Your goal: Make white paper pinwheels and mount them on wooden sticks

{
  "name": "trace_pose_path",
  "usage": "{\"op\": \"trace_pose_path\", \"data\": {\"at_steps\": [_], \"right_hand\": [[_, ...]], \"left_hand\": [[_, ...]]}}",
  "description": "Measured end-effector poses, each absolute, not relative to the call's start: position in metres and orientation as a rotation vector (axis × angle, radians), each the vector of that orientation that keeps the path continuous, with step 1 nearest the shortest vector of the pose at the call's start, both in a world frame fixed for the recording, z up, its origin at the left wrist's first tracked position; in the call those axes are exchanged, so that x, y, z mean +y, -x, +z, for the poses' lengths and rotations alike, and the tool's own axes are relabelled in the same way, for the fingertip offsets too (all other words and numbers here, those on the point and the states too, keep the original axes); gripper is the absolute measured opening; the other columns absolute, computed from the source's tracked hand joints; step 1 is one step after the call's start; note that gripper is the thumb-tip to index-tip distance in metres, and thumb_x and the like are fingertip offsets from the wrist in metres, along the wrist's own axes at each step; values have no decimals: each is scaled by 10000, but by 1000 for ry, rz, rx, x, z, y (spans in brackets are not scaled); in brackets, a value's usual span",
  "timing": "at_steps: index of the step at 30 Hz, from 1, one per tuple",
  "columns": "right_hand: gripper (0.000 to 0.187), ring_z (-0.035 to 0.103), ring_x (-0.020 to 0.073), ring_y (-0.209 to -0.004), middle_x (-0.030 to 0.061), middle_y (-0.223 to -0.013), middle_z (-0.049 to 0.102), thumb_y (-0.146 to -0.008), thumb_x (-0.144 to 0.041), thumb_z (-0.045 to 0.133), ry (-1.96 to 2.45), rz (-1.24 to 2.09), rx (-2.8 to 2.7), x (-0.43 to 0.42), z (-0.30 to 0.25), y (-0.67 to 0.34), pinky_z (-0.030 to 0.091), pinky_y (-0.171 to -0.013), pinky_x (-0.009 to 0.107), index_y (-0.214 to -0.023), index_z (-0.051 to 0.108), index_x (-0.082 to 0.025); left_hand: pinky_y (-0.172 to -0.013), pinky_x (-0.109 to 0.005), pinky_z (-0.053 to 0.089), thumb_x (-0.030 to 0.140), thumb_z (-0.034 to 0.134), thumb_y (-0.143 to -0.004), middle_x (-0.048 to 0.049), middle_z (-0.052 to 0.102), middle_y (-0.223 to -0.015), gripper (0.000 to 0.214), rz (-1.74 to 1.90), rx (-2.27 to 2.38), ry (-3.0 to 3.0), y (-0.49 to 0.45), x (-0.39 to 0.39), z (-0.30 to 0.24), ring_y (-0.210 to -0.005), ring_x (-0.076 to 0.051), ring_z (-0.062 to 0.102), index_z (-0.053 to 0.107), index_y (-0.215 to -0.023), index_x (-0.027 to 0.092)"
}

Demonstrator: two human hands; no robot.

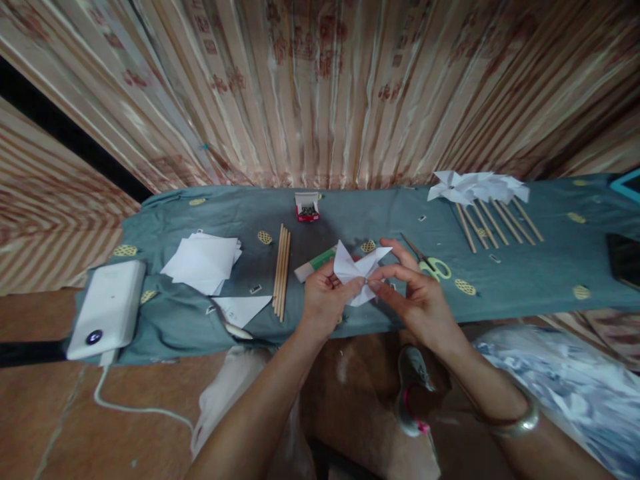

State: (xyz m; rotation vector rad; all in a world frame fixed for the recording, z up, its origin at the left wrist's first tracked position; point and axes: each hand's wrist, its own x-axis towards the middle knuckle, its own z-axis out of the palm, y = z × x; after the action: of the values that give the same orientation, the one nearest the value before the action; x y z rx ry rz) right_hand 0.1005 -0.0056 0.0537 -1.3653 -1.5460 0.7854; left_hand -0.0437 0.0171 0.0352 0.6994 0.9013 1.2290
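Observation:
A white paper pinwheel (356,267) with folded blades is held up over the near edge of the cloth-covered table. My left hand (325,293) grips its left side, the thumb pressed near the centre. At the middle of the pinwheel, my right hand (407,293) pinches with thumb and forefinger; a small pin head seems to show there, but it is too small to be sure. Behind my left hand lies a green and white box (314,264), partly hidden. Scissors (433,265) with pale green handles rest just beyond my right hand.
Wooden sticks (282,273) lie left of my hands, near a paper stack (203,261) and a folded paper triangle (243,308). An open red box of pins (307,208) stands behind. Finished pinwheels on sticks (480,189) lie at right. A white power bank (107,308) sits at the left end.

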Motion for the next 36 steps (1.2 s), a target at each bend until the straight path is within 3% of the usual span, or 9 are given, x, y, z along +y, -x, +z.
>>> {"op": "trace_pose_path", "data": {"at_steps": [11,16,21,32,36], "right_hand": [[164,318,285,-1418,58,-1392,540,-767,-421,692,1427,918,-1417,-6,47,-99,193,-1154,533,-770,695,-256],[199,343,284,-1407,64,-1388,550,-756,-456,702,1437,963,-1378,-6,43,-98,214,-1150,521,-778,703,-258],[215,359,289,-1398,71,-1382,554,-750,-466,706,1423,973,-1360,-6,43,-96,244,-1140,512,-767,700,-252],[169,301,275,-1429,56,-1402,540,-745,-432,717,1411,1014,-1329,-4,45,-98,187,-1164,493,-765,702,-264],[156,319,280,-1420,49,-1358,579,-748,-424,717,1408,999,-1352,-4,45,-99,205,-1159,494,-768,704,-269]], "left_hand": [[-694,-286,534,284,894,-439,-19,745,-761,445,1219,891,-703,46,16,40,-685,-166,670,730,-837,175],[-734,-313,533,304,896,-466,-30,745,-805,448,1209,874,-705,49,16,36,-739,-189,681,723,-858,171],[-665,-275,521,305,898,-470,-18,737,-768,443,1213,872,-708,50,16,36,-671,-159,657,726,-851,159],[-735,-288,529,230,901,-486,-26,754,-843,497,1151,808,-692,52,14,33,-741,-167,679,720,-945,169],[-702,-282,522,293,882,-533,-35,752,-818,448,1158,828,-669,53,14,31,-697,-162,669,729,-934,164]]}}
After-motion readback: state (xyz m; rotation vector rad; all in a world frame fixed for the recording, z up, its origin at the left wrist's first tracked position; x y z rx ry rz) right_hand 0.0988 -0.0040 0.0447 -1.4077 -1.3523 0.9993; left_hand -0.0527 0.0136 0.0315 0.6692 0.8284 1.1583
